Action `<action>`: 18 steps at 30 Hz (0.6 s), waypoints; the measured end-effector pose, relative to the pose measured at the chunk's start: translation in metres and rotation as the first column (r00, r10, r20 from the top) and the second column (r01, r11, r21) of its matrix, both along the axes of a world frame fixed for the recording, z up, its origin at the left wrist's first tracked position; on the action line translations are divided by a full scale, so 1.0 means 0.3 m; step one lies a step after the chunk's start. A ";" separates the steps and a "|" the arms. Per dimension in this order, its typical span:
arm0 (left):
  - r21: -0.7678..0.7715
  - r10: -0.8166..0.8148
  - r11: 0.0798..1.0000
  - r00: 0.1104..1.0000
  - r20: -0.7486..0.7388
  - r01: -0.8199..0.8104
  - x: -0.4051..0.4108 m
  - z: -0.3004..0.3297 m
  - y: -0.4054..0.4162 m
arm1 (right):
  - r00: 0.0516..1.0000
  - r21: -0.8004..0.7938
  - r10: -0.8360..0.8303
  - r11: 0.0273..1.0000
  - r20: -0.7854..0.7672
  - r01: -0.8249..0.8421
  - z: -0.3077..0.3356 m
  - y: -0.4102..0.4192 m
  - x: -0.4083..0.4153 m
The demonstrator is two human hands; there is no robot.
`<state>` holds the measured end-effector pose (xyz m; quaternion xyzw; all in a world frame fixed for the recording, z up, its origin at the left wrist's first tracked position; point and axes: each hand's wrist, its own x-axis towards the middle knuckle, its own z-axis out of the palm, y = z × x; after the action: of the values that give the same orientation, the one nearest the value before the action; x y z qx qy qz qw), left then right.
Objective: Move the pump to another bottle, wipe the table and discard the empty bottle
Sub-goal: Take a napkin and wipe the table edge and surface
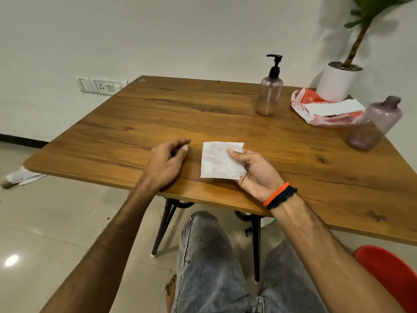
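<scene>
A folded white wipe (217,160) lies flat near the front edge of the wooden table (135,123), pinched at its right side by my right hand (252,171). My left hand (168,161) rests on the tabletop just left of the wipe, fingers loosely curled and holding nothing. A tinted bottle (269,96) with a black pump (274,64) on it stands upright at the back right. A second tinted bottle (374,125) with no cap or pump stands near the right edge.
A red and white packet (316,105) with a white sheet (334,107) on it lies between the two bottles. Behind it stands a white pot (338,83) with a plant. A red chair (390,274) is at lower right; my knees are under the table.
</scene>
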<state>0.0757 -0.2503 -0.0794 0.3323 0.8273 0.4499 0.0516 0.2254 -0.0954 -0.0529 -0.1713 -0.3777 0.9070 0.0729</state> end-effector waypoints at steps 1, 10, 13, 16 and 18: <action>0.085 -0.016 0.996 0.995 0.099 0.007 0.016 0.012 0.012 | 1.000 0.004 -0.002 1.000 0.011 0.002 0.000 0.008 -0.007; 0.356 -0.212 0.934 0.742 0.636 -0.038 0.089 0.103 0.100 | 0.992 0.440 -0.090 0.897 0.084 0.045 -0.002 0.067 -0.045; 0.387 -0.240 0.920 0.697 0.675 -0.058 0.091 0.092 0.111 | 0.985 0.463 -0.151 0.881 0.085 0.095 0.002 0.079 -0.048; 0.424 -0.222 0.895 0.682 0.697 -0.142 0.091 0.075 0.123 | 0.979 0.367 -0.186 0.919 0.084 0.143 0.001 0.102 -0.040; 0.421 -0.179 0.887 0.697 0.694 -0.191 0.097 0.065 0.130 | 0.977 0.332 -0.189 0.932 0.098 0.147 -0.001 0.112 -0.036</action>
<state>0.1049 -0.2112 -0.0599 0.1301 0.6101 0.7269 0.2873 0.2148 -0.0620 -0.0532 -0.2467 -0.5088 0.8104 0.1531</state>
